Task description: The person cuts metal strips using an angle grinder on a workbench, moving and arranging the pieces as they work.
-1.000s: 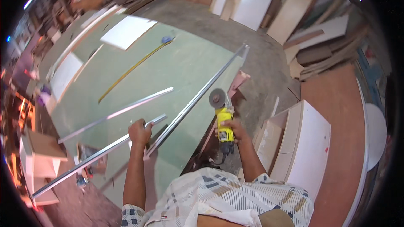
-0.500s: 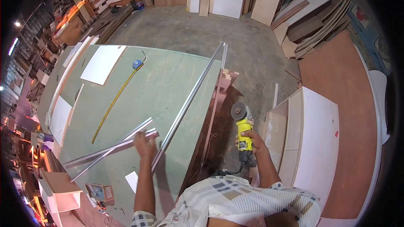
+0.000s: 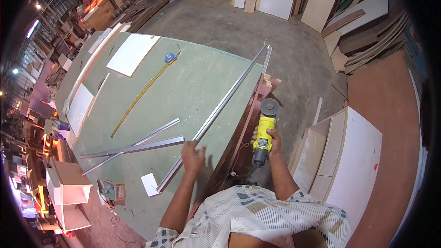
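Right hand (image 3: 272,138): fist closed round yellow grinder (image 3: 263,133), held off bench (image 3: 193,82) edge, disc up. Left hand (image 3: 194,157): fingers spread, blurred, above long rail (image 3: 220,110) near its lower end. Risk: unclamped rail may slide; disc close to edge.

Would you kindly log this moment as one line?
left hand: on long metal strip | right hand: holding yellow grinder | green table

One head-worn fisheye looks steeply down from above the person's chest, facing twelve o'clock across the green table (image 3: 193,87). Forearms enter from six o'clock, near the lens; the floor (image 3: 294,50) recedes toward one o'clock. Edges bend at the rim.
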Motion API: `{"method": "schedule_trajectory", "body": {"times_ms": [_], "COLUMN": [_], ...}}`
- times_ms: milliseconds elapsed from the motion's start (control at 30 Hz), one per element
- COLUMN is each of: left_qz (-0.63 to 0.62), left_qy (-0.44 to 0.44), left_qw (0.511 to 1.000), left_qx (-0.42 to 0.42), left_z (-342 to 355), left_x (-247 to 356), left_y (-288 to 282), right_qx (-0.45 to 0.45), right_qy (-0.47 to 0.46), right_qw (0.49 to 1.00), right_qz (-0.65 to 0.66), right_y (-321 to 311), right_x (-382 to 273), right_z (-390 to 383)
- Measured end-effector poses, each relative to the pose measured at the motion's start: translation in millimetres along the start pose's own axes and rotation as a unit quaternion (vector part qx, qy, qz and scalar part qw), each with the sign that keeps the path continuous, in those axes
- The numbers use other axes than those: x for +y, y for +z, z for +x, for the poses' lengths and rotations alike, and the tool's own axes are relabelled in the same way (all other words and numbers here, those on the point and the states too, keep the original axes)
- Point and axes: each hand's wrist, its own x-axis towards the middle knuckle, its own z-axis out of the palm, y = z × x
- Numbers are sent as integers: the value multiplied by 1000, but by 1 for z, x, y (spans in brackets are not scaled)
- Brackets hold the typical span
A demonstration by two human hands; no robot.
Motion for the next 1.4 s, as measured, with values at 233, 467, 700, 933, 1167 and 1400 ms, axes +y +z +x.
{"method": "schedule_trajectory", "body": {"times_ms": [233,467,700,933,1167,1400], "left_qz": [-337,-305,-270,-229,-57,-21], "left_qy": [-159,-93,-66,-73,14,34], "left_qw": [856,848,909,961,998,999], "left_qx": [-360,-422,-311,-136,-15,-6], "left_z": [-42,-61,-108,-86,3,158], "left_x": [87,114,110,68,43,106], "left_y": [7,4,-33,-19,19,124], "right_qx": [-47,13,44,28,21,39], "right_qy": [-16,-81,-120,-119,-166,-185], "right_qw": [999,995,988,991,985,981], "right_qz": [20,-56,-86,-51,-26,33], "right_y": [21,42,53,34,-6,-51], "right_x": [12,21,32,9,-60,-186], "right_z": [15,-28,-81,-117,-59,120]}}
